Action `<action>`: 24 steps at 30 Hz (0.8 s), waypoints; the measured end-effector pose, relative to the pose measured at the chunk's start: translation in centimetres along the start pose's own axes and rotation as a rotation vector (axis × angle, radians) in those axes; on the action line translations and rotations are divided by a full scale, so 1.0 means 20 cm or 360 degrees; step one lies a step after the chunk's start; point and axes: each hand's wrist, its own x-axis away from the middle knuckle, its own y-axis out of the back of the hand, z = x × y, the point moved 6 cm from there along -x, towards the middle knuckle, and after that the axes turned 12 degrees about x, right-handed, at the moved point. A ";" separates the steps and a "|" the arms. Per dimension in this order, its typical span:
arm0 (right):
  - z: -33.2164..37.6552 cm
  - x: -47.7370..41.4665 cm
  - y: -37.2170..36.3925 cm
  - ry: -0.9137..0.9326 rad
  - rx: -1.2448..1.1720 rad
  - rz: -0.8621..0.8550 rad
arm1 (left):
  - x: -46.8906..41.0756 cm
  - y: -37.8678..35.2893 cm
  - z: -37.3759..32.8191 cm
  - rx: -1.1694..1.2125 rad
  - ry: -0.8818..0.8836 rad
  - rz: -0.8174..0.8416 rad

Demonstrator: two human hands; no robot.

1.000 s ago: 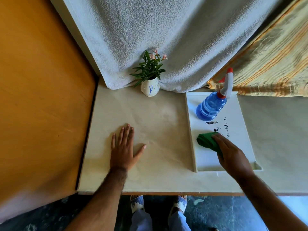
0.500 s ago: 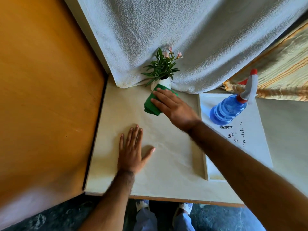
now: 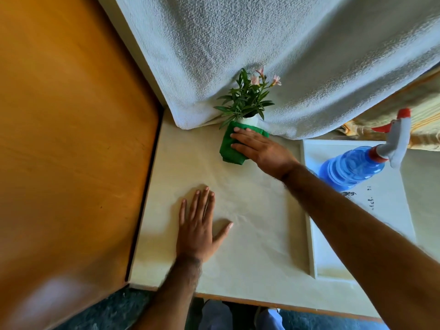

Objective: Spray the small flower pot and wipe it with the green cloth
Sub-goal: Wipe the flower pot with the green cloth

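Note:
The small white flower pot (image 3: 249,121) with green leaves and pink blooms stands at the back of the cream table, against the hanging towel. My right hand (image 3: 259,148) presses the folded green cloth (image 3: 229,147) against the pot's front, which hides most of the pot. My left hand (image 3: 198,226) lies flat on the table in front, fingers spread, holding nothing. The blue spray bottle (image 3: 352,166) with a red and white trigger stands on the white tray (image 3: 312,234) to the right.
A grey-white towel (image 3: 273,48) hangs behind the pot. An orange wooden panel (image 3: 71,139) borders the table on the left. A striped yellow fabric (image 3: 426,110) lies behind the tray. The table's front edge (image 3: 238,296) is close to my legs.
My right hand took the green cloth from the tray, carried it left to the pot, and now holds it against the pot. My left hand stayed flat on the table.

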 end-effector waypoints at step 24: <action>-0.02 0.05 0.02 -0.0004 -0.0113 -0.0052 | -0.01 0.02 -0.01 -0.0028 0.0000 0.0051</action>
